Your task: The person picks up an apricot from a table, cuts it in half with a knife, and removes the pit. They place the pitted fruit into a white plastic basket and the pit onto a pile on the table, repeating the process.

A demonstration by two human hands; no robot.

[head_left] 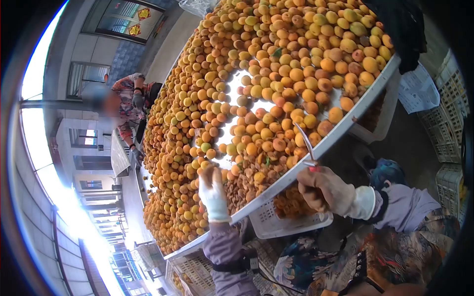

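My left hand point(213, 193), in a white glove with brown-stained fingers, is over the near side of the fruit pile, its fingers curled together; what they hold, if anything, is hidden. Beside it lies a heap of brown, shrivelled or cut pieces point(240, 188) among the orange-yellow fruit point(190, 123). My right hand point(332, 190), in a stained glove, is closed round the red handle of a knife point(305, 140) just outside the table rim. The thin blade points over the fruit.
The table's white rim point(345, 121) curves past both hands. Below it sits a white basket point(291, 228) with orange pieces. Plastic crates point(449, 106) stand at the right. Across the table is a gloved co-worker point(132, 101). A paper sheet point(418, 91) hangs at the upper right.
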